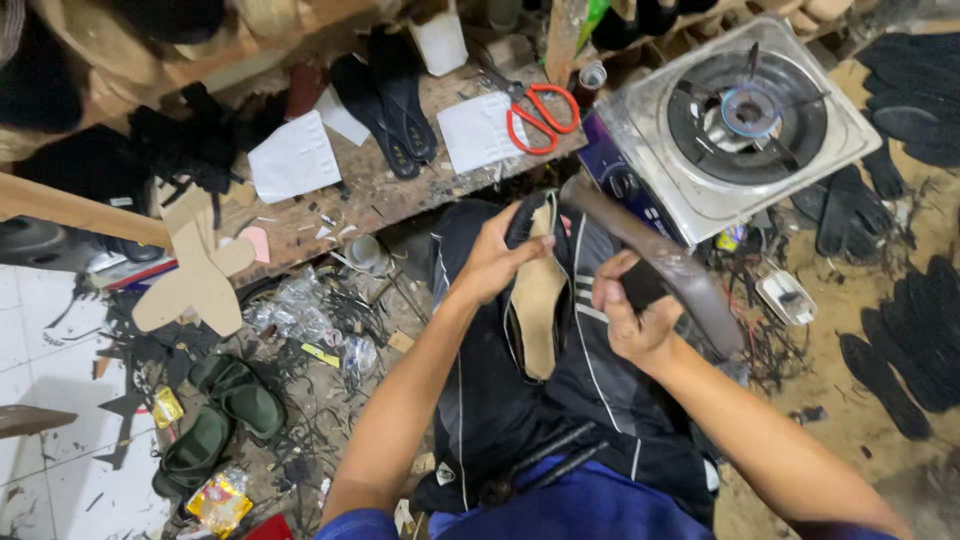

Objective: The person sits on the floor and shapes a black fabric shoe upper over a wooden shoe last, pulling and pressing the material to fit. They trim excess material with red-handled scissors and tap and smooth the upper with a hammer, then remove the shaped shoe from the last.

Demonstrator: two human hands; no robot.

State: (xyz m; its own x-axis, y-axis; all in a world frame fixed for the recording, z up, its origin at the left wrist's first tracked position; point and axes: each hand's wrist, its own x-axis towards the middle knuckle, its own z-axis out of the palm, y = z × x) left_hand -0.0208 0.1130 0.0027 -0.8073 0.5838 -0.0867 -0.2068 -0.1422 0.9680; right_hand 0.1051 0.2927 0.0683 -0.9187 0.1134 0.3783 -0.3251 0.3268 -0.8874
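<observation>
Gripping sole (pixel 537 300) on lap: left hand (pixel 492 262) clamping toe end, right hand (pixel 630 318) closing round hammer (pixel 660 262). Risk: hammer glancing onto left fingers (pixel 528 250); stove (pixel 735 125) sitting near swing path.

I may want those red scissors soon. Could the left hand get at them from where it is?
Probably yes. The scissors lie uncovered on the bench edge, just beyond the left hand, nothing between. But that hand grips the sole, so it would have to let go first.
</observation>
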